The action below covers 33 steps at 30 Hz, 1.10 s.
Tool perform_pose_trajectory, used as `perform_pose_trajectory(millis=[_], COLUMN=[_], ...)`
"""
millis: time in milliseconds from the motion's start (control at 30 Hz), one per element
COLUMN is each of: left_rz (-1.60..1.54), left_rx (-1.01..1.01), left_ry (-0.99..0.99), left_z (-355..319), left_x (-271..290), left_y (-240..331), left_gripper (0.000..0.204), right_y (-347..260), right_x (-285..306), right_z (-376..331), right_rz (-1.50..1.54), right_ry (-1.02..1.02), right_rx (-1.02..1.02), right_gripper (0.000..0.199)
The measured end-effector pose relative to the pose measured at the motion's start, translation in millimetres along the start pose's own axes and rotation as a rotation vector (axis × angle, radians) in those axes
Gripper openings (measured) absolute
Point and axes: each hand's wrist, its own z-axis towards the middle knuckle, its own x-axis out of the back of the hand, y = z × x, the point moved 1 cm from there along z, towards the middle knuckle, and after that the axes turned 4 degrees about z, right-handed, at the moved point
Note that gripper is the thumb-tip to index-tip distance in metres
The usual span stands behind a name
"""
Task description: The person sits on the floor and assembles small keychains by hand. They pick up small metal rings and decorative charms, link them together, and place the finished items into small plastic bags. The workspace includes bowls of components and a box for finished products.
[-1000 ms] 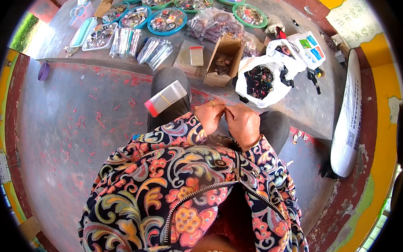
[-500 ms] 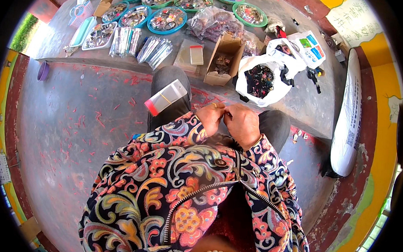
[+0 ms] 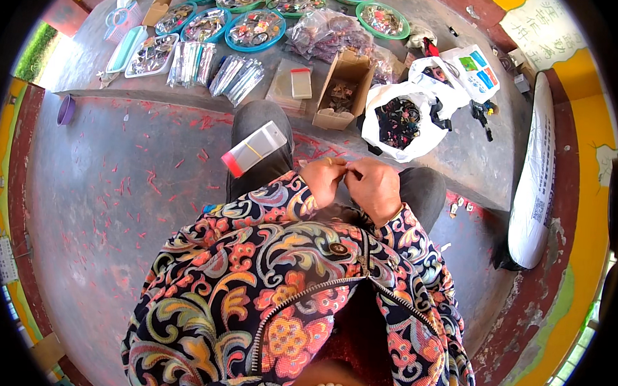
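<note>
My left hand and my right hand meet above my lap, fingertips pinched together. Whatever lies between the fingertips is too small or hidden to make out. On my left knee rests a stack of clear plastic bags with a red end and a yellow rubber band around it. Beyond my right hand stands an open white plastic bag with dark, colourful small items inside. A cardboard box with small pieces in it is next to that bag.
On the raised ledge, round trays hold packaged items. Bundled clear packets, a white basket and a heap of plastic bags are there too. A long white sack leans at the right wall. Red scraps litter the floor.
My right hand has shifted very slightly, its fingertips still against those of my left. The other things have stayed in place.
</note>
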Motion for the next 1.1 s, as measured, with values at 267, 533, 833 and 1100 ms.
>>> perform_pose_trajectory(millis=[267, 533, 833, 1100], left_rz=[-0.305, 0.046, 0.119, -0.064], left_rx=[0.371, 0.095, 0.047, 0.033], left_ry=[0.037, 0.161, 0.111, 0.196], left_z=[2.8, 4.5, 6.0, 11.8], left_x=[7.5, 7.4, 10.3, 11.3], left_y=[-4.4, 6.6, 11.1, 9.8], left_gripper=[0.019, 0.026, 0.027, 0.019], right_y=[2.1, -6.1, -8.9, 6.7], right_x=[0.9, 6.1, 8.7, 3.4], right_z=[2.1, 5.0, 4.5, 3.3], right_rz=[0.346, 0.188, 0.028, 0.444], right_ry=[0.055, 0.069, 0.124, 0.173], right_rx=[-0.042, -0.031, 0.038, -0.080], right_gripper=[0.019, 0.014, 0.009, 0.009])
